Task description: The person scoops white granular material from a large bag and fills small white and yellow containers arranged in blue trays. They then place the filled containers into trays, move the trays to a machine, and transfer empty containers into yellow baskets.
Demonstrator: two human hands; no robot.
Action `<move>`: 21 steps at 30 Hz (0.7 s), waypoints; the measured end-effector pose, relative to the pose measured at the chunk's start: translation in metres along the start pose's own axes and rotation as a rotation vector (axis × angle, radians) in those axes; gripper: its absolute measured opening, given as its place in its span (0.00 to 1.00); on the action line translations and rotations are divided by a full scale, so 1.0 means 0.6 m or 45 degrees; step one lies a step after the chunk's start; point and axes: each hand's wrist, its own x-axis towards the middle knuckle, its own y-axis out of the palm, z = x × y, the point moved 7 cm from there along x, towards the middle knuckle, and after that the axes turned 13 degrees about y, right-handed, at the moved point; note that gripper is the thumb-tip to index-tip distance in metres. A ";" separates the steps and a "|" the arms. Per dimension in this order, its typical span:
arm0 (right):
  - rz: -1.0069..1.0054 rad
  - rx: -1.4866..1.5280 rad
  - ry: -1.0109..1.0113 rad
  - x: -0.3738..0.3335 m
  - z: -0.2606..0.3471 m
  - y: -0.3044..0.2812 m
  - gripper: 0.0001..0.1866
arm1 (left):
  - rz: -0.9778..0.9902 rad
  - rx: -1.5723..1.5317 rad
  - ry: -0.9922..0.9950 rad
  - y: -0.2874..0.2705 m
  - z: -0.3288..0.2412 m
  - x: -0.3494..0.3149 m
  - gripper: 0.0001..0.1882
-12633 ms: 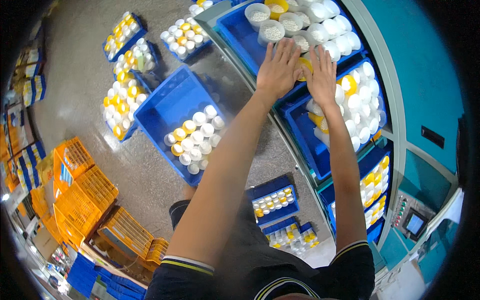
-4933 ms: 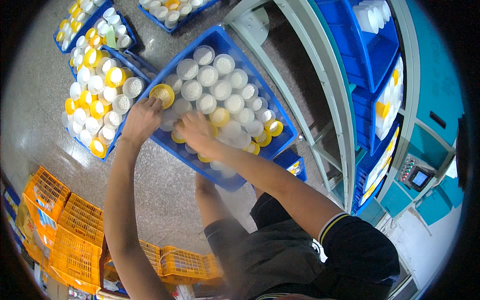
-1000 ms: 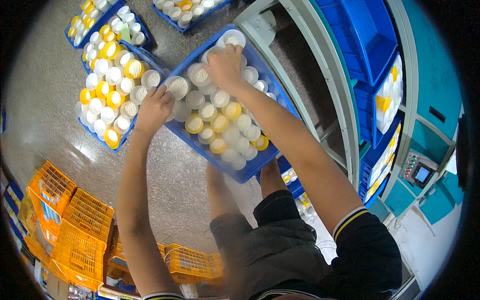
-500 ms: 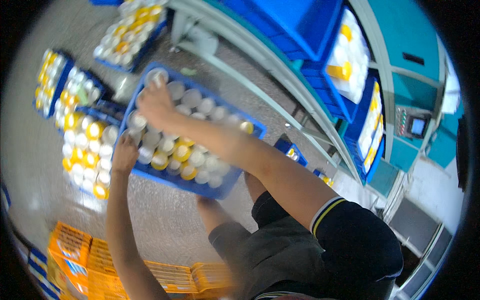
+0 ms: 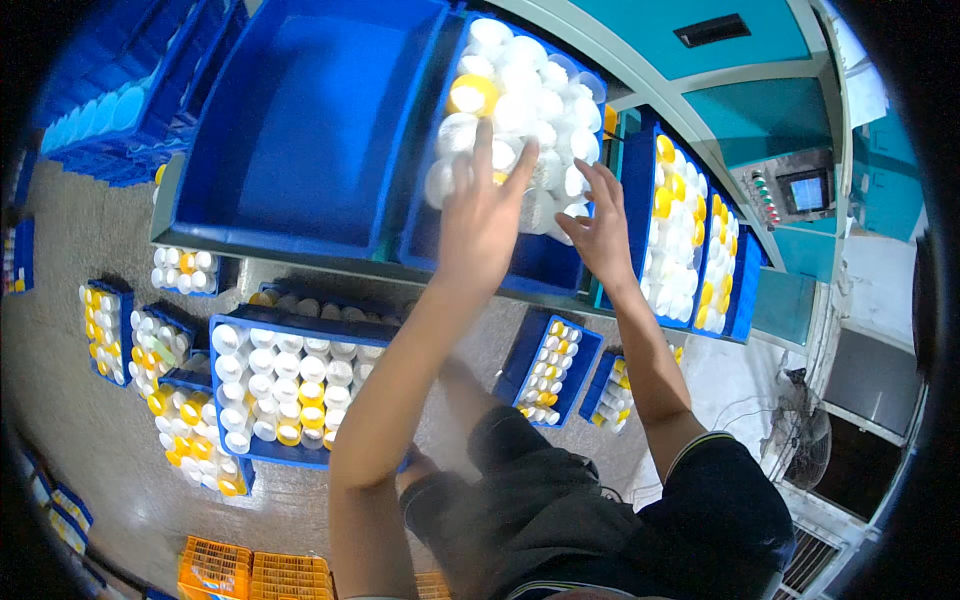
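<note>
My left hand (image 5: 482, 220) reaches over a blue crate (image 5: 545, 262) on the raised stand, with its fingers spread. Beneath and beyond the fingers lies a heap of white plastic cups (image 5: 520, 80), jumbled together with a yellow one (image 5: 473, 95) among them. To its right, my right hand (image 5: 603, 238) is at the crate's right part, thumb and fingers apart beside the cups. Neither hand visibly holds a cup, though the fingertips may touch some. Near my legs, a lower blue crate (image 5: 285, 452) has white and yellow cups in neat rows.
A large blue bin (image 5: 300, 120) stands left on the stand. Farther right are crates of white and yellow cups (image 5: 675, 225) and a teal machine with a control panel (image 5: 790, 190). More filled crates (image 5: 550, 375) and orange baskets (image 5: 250, 575) sit on the floor. A fan (image 5: 805, 445) stands right.
Both hands have left the lower crate and moved up and right to the cups in the crate on the stand. The view has shifted, showing more of the stand.
</note>
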 end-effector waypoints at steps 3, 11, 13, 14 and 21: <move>0.137 -0.018 -0.018 0.076 -0.038 0.041 0.47 | 0.217 -0.033 -0.366 0.097 0.046 0.074 0.32; 0.148 -0.202 -0.098 0.131 -0.054 0.099 0.46 | 0.144 0.040 -0.380 0.181 0.119 0.084 0.24; 0.098 -0.227 -0.246 0.109 -0.032 0.070 0.43 | 0.099 -0.060 -0.369 0.155 0.100 0.073 0.24; 0.058 -0.314 -0.216 0.091 -0.027 0.050 0.41 | 0.121 -0.100 -0.412 0.143 0.074 0.066 0.24; -0.279 -0.411 -0.133 -0.203 0.095 -0.136 0.43 | -0.266 -0.088 -0.179 -0.117 -0.157 -0.065 0.21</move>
